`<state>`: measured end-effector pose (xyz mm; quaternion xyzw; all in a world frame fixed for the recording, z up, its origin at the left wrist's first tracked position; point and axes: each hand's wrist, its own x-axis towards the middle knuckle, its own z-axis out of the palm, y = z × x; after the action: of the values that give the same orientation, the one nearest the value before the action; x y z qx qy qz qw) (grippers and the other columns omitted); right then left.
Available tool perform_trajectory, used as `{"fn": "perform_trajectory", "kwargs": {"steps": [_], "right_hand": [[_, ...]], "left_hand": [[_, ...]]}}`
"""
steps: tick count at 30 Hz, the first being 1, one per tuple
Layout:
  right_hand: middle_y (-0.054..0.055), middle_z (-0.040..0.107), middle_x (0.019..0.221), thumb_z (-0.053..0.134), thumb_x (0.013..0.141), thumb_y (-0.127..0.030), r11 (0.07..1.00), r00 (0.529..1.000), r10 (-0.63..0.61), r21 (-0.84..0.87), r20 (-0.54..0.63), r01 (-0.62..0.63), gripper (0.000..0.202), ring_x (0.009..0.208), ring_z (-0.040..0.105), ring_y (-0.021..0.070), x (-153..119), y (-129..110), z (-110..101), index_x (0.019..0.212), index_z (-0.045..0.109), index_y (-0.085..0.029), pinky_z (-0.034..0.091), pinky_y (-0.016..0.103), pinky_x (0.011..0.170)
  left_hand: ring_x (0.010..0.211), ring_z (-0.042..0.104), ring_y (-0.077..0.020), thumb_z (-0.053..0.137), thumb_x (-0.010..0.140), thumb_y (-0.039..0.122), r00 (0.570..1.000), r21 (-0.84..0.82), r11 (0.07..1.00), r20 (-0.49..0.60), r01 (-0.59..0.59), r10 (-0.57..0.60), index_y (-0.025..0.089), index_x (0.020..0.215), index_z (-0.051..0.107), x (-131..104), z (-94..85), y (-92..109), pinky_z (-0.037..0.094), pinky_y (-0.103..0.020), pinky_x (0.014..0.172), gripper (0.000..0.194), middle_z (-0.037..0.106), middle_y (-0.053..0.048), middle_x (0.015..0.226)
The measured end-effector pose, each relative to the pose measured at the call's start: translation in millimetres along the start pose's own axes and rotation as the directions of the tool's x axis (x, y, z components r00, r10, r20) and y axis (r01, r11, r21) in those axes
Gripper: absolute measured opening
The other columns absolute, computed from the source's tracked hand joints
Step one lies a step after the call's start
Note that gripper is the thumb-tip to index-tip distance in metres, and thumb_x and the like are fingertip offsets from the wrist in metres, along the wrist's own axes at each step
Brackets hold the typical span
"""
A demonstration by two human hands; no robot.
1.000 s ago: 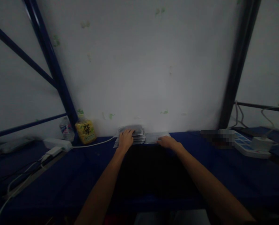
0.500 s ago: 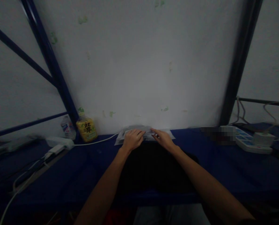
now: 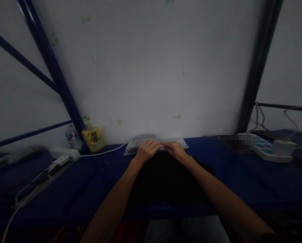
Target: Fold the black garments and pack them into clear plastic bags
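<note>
My left hand [image 3: 148, 151] and my right hand [image 3: 176, 150] meet fingertip to fingertip at the far side of the table. Both have their fingers pinched together, with a bit of thin whitish material showing between them, apparently part of a plastic bag. Several flat, translucent whitish plastic bags [image 3: 133, 146] lie in a stack behind and beside the hands, close to the wall. A black folded cloth [image 3: 170, 182], perhaps a garment, spreads under my wrists towards the front edge. Its details are lost in the dark.
The blue table [image 3: 102, 185] runs along a white wall [image 3: 151, 74]. A yellow-labelled bottle [image 3: 93, 138] and a clear bottle [image 3: 73, 137] stand at left, near a white power strip [image 3: 64, 153] with cables. Another power strip [image 3: 265, 148] lies right. Blue posts [image 3: 49, 64] flank the space.
My fingertips have come together; half a second ago a gap lay between my hands. My left hand has shifted right, uncovering more of the stacked bags.
</note>
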<state>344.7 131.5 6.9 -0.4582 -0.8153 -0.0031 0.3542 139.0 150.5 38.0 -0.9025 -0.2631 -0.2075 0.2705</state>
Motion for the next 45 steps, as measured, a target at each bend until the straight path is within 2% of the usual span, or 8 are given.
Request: {"fn": "perform_trajectory", "kwargs": {"steps": [12, 17, 20, 26, 31, 34, 39, 45], "right_hand": [[0.008, 0.074, 0.095, 0.051, 0.09, -0.041, 0.98, 0.956, 0.16, 0.153, -0.247, -0.125, 0.035, 0.086, 0.07, 0.0262, -11, 70, -22, 0.107, 0.073, -0.02, 0.053, 0.034, 0.078], [0.007, 0.074, 0.08, 0.047, 0.088, -0.041, 0.82, 0.922, 0.341, 0.537, -0.182, -0.197, 0.052, 0.061, 0.069, 0.0184, -5, 62, -21, 0.133, 0.053, -0.016, 0.056, 0.032, 0.062], [0.008, 0.073, 0.096, 0.05, 0.085, -0.039, 0.701, 0.962, 0.247, 0.707, -0.12, -0.091, 0.049, 0.078, 0.07, 0.0191, -1, 43, -20, 0.129, 0.055, -0.017, 0.057, 0.034, 0.071], [0.006, 0.071, 0.105, 0.046, 0.086, -0.018, 0.957, 0.995, -0.03, 0.284, -0.092, 0.055, 0.032, 0.101, 0.063, 0.0199, 1, 6, -19, 0.104, 0.071, -0.021, 0.048, 0.037, 0.092], [0.011, 0.066, 0.105, 0.046, 0.089, -0.017, 0.966, 0.998, 0.047, -0.252, -0.028, -0.053, 0.038, 0.101, 0.06, 0.0242, -4, -19, -20, 0.123, 0.062, -0.023, 0.047, 0.035, 0.087], [0.013, 0.066, 0.108, 0.041, 0.092, -0.019, 0.943, 0.99, 0.142, -0.304, 0.004, -0.134, 0.041, 0.098, 0.062, 0.0241, -5, -24, -17, 0.132, 0.052, -0.019, 0.047, 0.034, 0.085], [0.015, 0.054, 0.132, 0.05, 0.087, -0.017, 0.978, 0.999, 0.05, -0.202, -0.009, -0.051, 0.047, 0.121, 0.05, 0.023, -2, -15, -6, 0.135, 0.047, -0.014, 0.041, 0.034, 0.099], [0.011, 0.063, 0.123, 0.048, 0.087, -0.012, 0.972, 0.986, 0.16, -0.181, 0.054, -0.148, 0.041, 0.112, 0.058, 0.0232, 3, -3, 1, 0.126, 0.056, -0.021, 0.043, 0.034, 0.095]], "left_hand": [[0.084, 0.059, -0.0194, 0.047, 0.097, 0.032, 0.933, 0.129, 0.975, -0.337, 0.183, -0.13, 0.018, 0.089, 0.065, -24, -6.3, -50, 0.04, -0.03, 0.074, 0.024, 0.067, -0.007, 0.086], [0.078, 0.061, -0.0173, 0.046, 0.098, 0.032, 0.933, 0.092, 0.979, -0.332, 0.18, -0.141, 0.017, 0.085, 0.064, -20, 5.9, -43, 0.041, -0.027, 0.07, 0.027, 0.066, -0.006, 0.08], [0.075, 0.062, -0.0166, 0.044, 0.098, 0.033, 0.938, 0.065, 0.985, -0.319, 0.163, -0.134, 0.016, 0.086, 0.063, -15, 12.4, -34, 0.041, -0.026, 0.067, 0.028, 0.066, -0.006, 0.079], [0.071, 0.063, -0.0161, 0.043, 0.099, 0.034, 0.948, 0.062, 0.987, -0.291, 0.15, -0.126, 0.016, 0.086, 0.063, -10, 15.5, -22, 0.042, -0.026, 0.064, 0.03, 0.067, -0.005, 0.077], [0.069, 0.063, -0.0162, 0.043, 0.098, 0.035, 0.95, 0.086, 0.981, -0.277, 0.173, -0.143, 0.017, 0.087, 0.065, -9, 14.7, -18, 0.041, -0.026, 0.064, 0.03, 0.067, -0.005, 0.074], [0.066, 0.063, -0.0157, 0.043, 0.098, 0.035, 0.951, 0.101, 0.979, -0.273, 0.176, -0.143, 0.018, 0.087, 0.065, -8, 15.2, -17, 0.04, -0.026, 0.062, 0.03, 0.067, -0.005, 0.071], [0.061, 0.062, -0.0155, 0.044, 0.098, 0.035, 0.958, 0.139, 0.981, -0.271, 0.138, -0.096, 0.018, 0.088, 0.065, -7, 20.5, -15, 0.039, -0.026, 0.057, 0.029, 0.066, -0.003, 0.067], [0.066, 0.063, -0.0165, 0.045, 0.097, 0.035, 0.97, 0.147, 0.988, -0.241, 0.044, -0.007, 0.019, 0.093, 0.067, -2, 13.8, -4, 0.043, -0.027, 0.06, 0.027, 0.067, -0.005, 0.072]]}}
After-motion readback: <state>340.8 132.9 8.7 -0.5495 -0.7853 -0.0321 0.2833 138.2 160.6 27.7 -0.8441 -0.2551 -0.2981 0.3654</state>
